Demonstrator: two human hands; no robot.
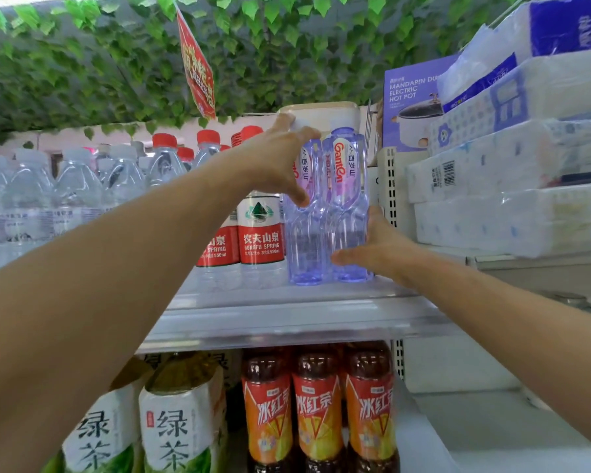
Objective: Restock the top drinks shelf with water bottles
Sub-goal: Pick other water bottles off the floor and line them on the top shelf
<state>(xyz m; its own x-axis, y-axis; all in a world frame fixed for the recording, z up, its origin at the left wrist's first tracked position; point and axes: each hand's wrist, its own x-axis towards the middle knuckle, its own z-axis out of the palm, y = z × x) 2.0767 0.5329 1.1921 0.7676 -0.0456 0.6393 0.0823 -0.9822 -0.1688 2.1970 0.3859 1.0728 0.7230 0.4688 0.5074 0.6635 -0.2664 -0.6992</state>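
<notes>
From the head view, your left hand (pixel 276 161) curls its grip round the upper Ganten bottles (pixel 328 213) while your right hand (pixel 376 249), fingers spread, braces their base, keeping them upright on the top shelf (pixel 287 315) beside the Nongfu Spring bottles (pixel 260 238).

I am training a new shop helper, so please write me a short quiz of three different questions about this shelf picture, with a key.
1. True or false: the two clear violet plastic water bottles stand on the top shelf, to the right of the red-labelled clear water bottles.
2. Which hand holds the violet bottles near their tops? A) left hand B) right hand
3. Fill in: on the shelf below, under the violet bottles, stand dark tea bottles with ______ labels.

Key: 1 true; 2 A; 3 orange.
</notes>
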